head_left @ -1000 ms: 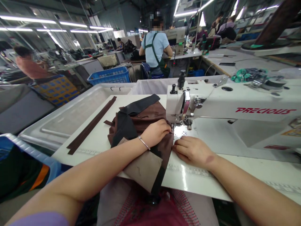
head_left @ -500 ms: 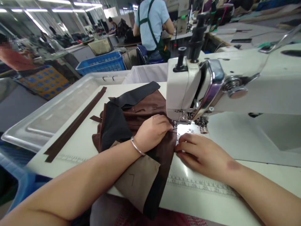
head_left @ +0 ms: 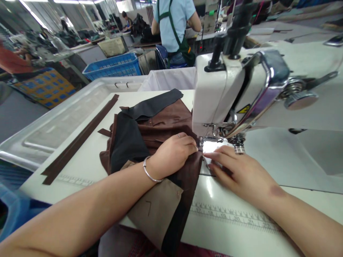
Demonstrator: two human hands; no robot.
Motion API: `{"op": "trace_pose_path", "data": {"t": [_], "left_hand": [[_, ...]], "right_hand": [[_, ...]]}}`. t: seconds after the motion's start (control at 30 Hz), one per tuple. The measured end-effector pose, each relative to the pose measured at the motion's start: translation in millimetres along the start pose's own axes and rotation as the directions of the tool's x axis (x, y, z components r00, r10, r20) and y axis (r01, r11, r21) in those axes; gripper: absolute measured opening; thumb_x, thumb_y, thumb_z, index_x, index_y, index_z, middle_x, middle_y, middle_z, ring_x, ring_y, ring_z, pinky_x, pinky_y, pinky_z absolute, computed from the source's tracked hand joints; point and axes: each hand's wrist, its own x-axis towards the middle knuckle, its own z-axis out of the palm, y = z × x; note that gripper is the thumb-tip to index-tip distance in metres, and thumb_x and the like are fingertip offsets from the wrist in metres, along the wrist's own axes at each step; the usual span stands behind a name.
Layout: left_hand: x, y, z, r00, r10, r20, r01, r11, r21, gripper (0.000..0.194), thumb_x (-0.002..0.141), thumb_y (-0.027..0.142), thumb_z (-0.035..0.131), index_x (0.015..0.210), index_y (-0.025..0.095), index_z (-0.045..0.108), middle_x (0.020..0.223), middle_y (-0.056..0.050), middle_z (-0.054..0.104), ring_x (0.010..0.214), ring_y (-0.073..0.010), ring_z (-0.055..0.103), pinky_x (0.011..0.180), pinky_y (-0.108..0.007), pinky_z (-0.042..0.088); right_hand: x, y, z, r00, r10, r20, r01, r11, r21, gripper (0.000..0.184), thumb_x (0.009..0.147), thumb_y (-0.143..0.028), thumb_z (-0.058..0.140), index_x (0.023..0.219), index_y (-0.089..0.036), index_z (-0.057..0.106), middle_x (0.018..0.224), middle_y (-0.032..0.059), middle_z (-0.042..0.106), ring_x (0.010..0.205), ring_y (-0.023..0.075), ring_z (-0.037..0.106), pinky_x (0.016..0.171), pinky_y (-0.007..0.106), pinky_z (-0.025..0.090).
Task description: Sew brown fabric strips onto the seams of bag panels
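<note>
A brown leather-like piece (head_left: 171,117) with black and tan panels lies folded on the sewing table, its right edge by the machine's needle area. My left hand (head_left: 174,153), wearing a bangle and a ring, rests on it with fingers curled and pinched at the edge beside the presser foot (head_left: 200,142). My right hand (head_left: 235,169) is just across the seam, over the metal needle plate (head_left: 210,146). Its fingers are stretched and apart, the index fingertip at the edge of the brown piece. The sewing machine head (head_left: 214,92) stands directly above both hands' fingertips.
Brown strips (head_left: 83,135) lie at the table's left. A printed ruler (head_left: 227,216) runs along the front. Beyond stand a clear plastic tray (head_left: 50,125) and a blue basket (head_left: 112,67). A co-worker in a light blue shirt (head_left: 175,25) sits ahead.
The view has shifted slightly, bringing the machine head nearer. My right fingers have straightened and moved forward along the edge. My left hand stays on the leather-like piece.
</note>
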Motion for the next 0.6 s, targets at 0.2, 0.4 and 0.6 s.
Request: {"op": "trace_pose_path", "data": {"t": [0.2,0.4,0.6], "left_hand": [[0.5,-1.3,0.4,0.999,-0.009,-0.039,0.007,0.999,-0.041,0.021,0.094,0.011,0.048,0.096,0.014,0.069,0.101,-0.004,0.068,0.096,-0.0156,0.061,0.092,-0.030,0.048],[1.9,-0.6,1.2,0.996,-0.041,-0.074,0.035,0.996,-0.079,0.020,0.090,0.007,0.051,0.091,0.015,0.070,0.098,-0.003,0.070,0.091,-0.0143,0.063,0.089,-0.029,0.050],[0.7,-3.2,-6.5,0.995,-0.097,-0.004,0.095,0.985,-0.146,0.021,0.090,0.008,0.053,0.095,0.018,0.070,0.102,-0.002,0.070,0.097,-0.0155,0.062,0.093,-0.031,0.048]], "right_hand": [[0.7,-0.4,3.8,0.998,0.065,0.011,-0.064,0.995,-0.071,0.034,0.094,-0.031,0.046,0.123,-0.022,0.061,0.104,0.0123,0.063,0.083,0.0251,0.063,0.071,0.043,0.051],[2.5,-3.6,-0.1,0.997,0.070,0.037,-0.067,0.995,-0.075,0.034,0.094,-0.030,0.045,0.124,-0.021,0.060,0.106,0.0127,0.063,0.084,0.0243,0.063,0.072,0.042,0.051],[3.0,-5.6,-1.7,0.996,0.075,0.044,-0.070,0.993,-0.099,0.033,0.094,-0.029,0.045,0.123,-0.021,0.059,0.106,0.0122,0.063,0.082,0.0236,0.063,0.069,0.039,0.050]]}}
